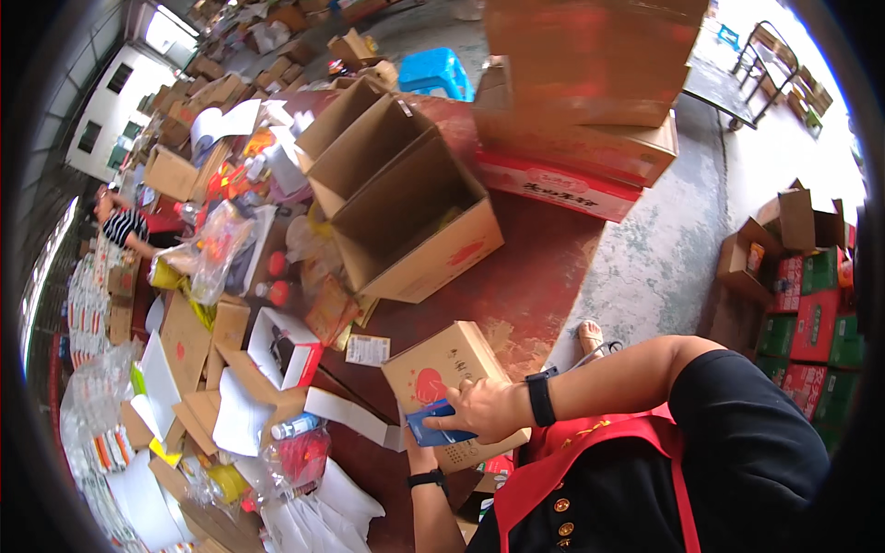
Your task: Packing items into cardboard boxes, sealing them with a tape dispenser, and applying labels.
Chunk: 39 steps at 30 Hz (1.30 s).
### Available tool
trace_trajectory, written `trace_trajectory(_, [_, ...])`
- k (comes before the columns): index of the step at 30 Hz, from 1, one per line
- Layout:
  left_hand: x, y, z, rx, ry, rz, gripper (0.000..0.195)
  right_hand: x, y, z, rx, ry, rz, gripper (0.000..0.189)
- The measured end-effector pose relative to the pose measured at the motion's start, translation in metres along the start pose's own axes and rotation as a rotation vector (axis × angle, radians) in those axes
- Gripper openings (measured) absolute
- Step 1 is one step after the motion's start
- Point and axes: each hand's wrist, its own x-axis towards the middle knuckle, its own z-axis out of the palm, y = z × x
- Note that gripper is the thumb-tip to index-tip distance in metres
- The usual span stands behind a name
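A small closed cardboard carton (422, 356) with a red heart print and writing is tilted in front of me, close to my red apron (588, 449). My right hand (487, 411) lies over its printed face, gripping a flat blue object (439, 423) whose kind I cannot make out. From below, my left hand (420, 453) reaches to the carton's lower side; its fingers are hidden behind the blue object and the carton, so its grip cannot be seen. Beyond the carton, a large open cardboard box (435, 266) with inner dividers rests on the worn red tabletop (536, 256).
Stacked cartons (588, 83) stand at the far table edge beside a blue plastic stool (435, 72). Packaging, bottles and a white box (283, 345) clutter the left. Red and green cartons (809, 332) are piled right. A person (124, 221) works far left; a trolley (726, 104) stands upper right.
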Motion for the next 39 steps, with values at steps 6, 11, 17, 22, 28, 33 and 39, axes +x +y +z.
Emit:
trace_trajectory(6, [-0.005,-0.016,-0.016,0.179,0.059,0.062,0.064,-0.033,0.02,-0.023,-0.058,-0.149,0.066,0.076])
trace_trajectory(11, [0.001,-0.031,-0.029,0.223,0.095,-0.004,0.058,-0.113,0.097,-0.011,-0.132,-0.217,0.226,0.086])
trace_trajectory(17, [0.0,-0.026,0.005,0.278,0.101,0.08,0.055,-0.118,0.149,0.024,-0.182,-0.148,0.147,0.093])
trace_trajectory(22, [0.013,-0.035,0.111,0.376,0.101,0.188,0.063,-0.172,0.182,0.0,-0.227,-0.263,0.258,0.098])
trace_trajectory(28, [0.031,-0.041,0.165,0.42,0.025,0.174,0.07,-0.224,0.196,-0.006,-0.261,-0.237,0.384,0.094])
trace_trajectory(33, [0.046,-0.062,0.089,0.233,-0.115,0.064,0.055,-0.187,0.145,-0.034,-0.104,-0.151,0.284,0.091])
trace_trajectory(39, [0.029,0.006,0.019,0.213,-0.034,0.038,0.052,-0.069,0.049,-0.059,0.039,0.009,0.01,0.083])
